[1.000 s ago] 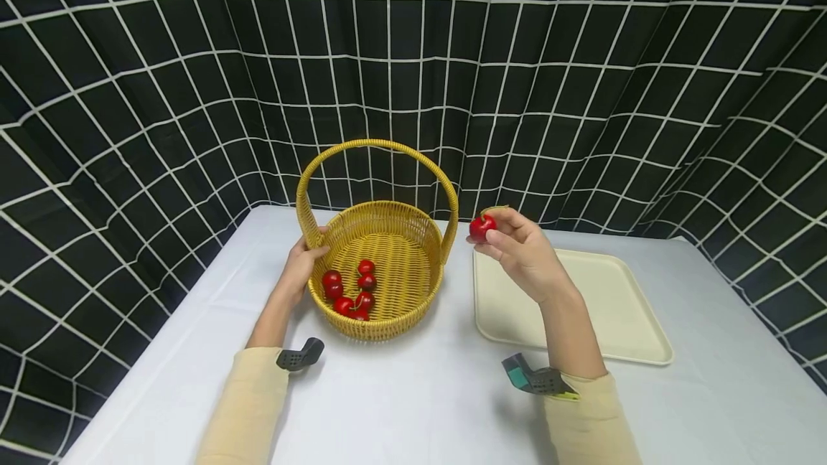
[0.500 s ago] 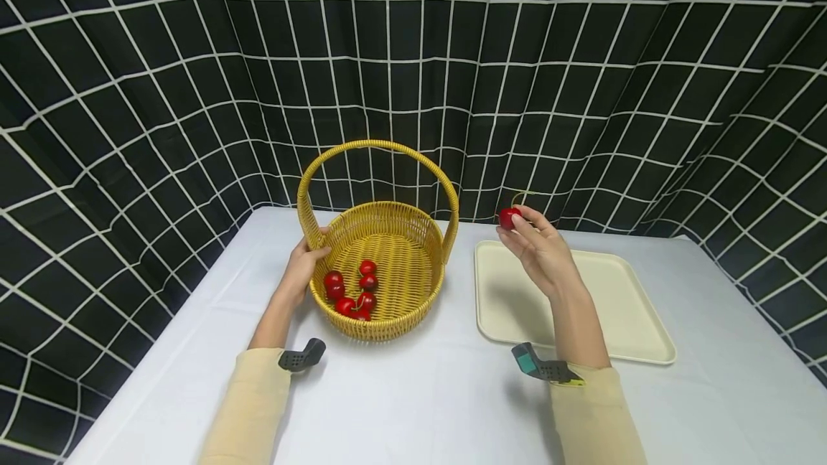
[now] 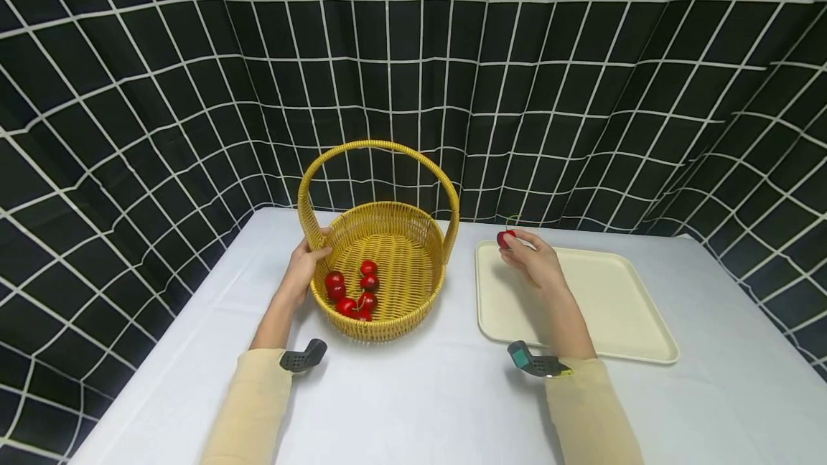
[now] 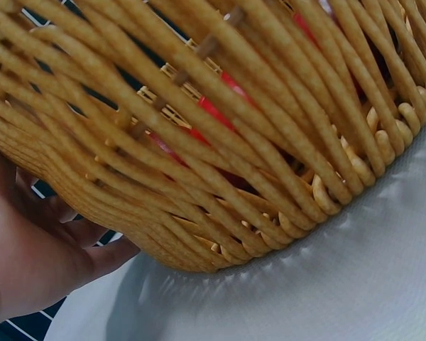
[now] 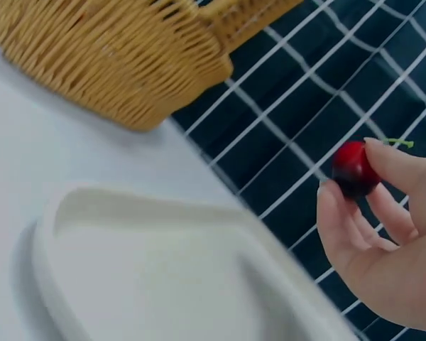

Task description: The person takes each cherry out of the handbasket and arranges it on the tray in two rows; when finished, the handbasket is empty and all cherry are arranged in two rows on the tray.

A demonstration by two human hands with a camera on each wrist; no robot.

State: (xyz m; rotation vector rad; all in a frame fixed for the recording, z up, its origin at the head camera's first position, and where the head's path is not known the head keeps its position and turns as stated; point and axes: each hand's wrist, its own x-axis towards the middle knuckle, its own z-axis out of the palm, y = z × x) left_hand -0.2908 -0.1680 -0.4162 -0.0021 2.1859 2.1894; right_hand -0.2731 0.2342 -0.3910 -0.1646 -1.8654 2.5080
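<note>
A red cherry (image 3: 505, 238) with a green stem is pinched between the thumb and fingers of my right hand (image 3: 535, 261), over the back left part of a cream tray (image 3: 607, 300). The right wrist view shows that cherry (image 5: 353, 169) apart from the tray's surface. At the left, my left hand (image 3: 301, 265) grips the side of a yellow wicker basket (image 3: 377, 329) by the foot of its tall handle. Several red cherries (image 3: 369, 283) lie inside, gathered toward the basket's left and front. In the left wrist view, the basket wall (image 4: 220, 142) partly hides them.
Both basket and tray stand on a table with a white cloth (image 3: 413, 407), the tray to the right. A black curtain with a white grid (image 3: 413, 77) surrounds the table's back and sides. The basket handle (image 3: 377, 143) arches high above the rim.
My right hand has moved right with the cherry, from beside the basket to above the tray, then come lower. The left hand still grips the basket, which stays in place.
</note>
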